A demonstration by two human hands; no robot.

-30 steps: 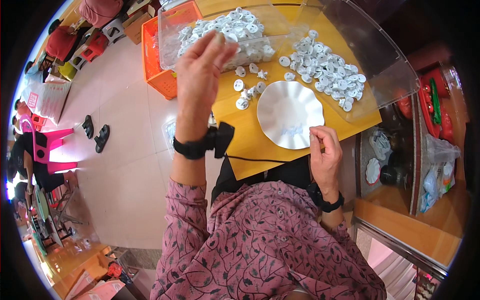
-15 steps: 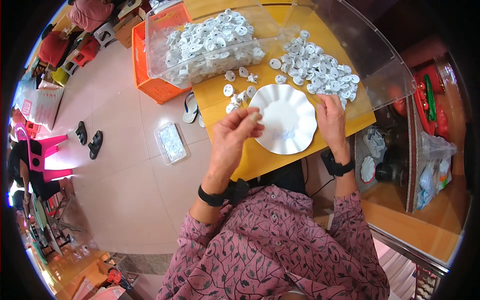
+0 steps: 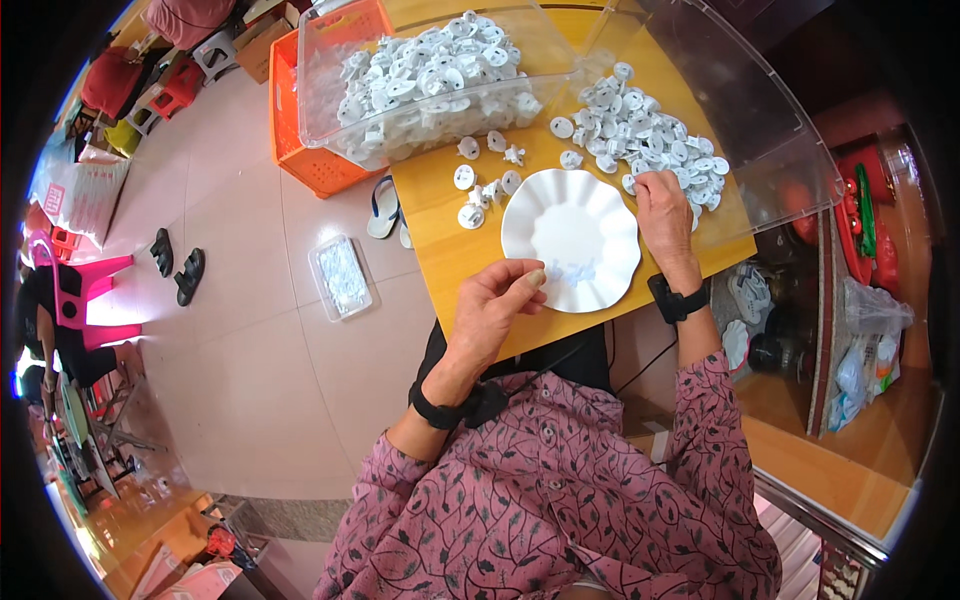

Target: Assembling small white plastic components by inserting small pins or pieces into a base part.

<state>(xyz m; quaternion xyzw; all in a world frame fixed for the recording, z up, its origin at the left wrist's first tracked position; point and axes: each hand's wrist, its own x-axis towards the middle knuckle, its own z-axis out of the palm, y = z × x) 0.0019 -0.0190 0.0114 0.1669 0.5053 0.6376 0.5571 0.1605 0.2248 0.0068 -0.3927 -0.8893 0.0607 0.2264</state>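
Observation:
A white plate with a wavy rim (image 3: 522,225) lies near the front edge of the yellow table, with small pale, translucent pieces (image 3: 572,274) gathered on its near part. My left hand (image 3: 497,303) is at the plate's near left rim, thumb and fingers pinched together; whatever may be between them is hidden. Beyond the plate's right side, my right hand (image 3: 664,222) is closed at the near edge of a heap of round white plastic parts (image 3: 640,130). Its fingertips cover anything held there. A few more white parts (image 3: 465,177) lie loose left of the plate.
A clear plastic bin (image 3: 440,85) full of white parts stands at the far left, beside an orange crate (image 3: 300,150). Another clear bin (image 3: 770,130) lies tipped behind the heap. On the floor are a clear tray (image 3: 341,278), slippers (image 3: 382,210) and black sandals (image 3: 188,275).
My left hand has come down and to the right, onto the plate's near left rim. My right hand stays by the heap, its fingers curled in more. The view has shifted slightly.

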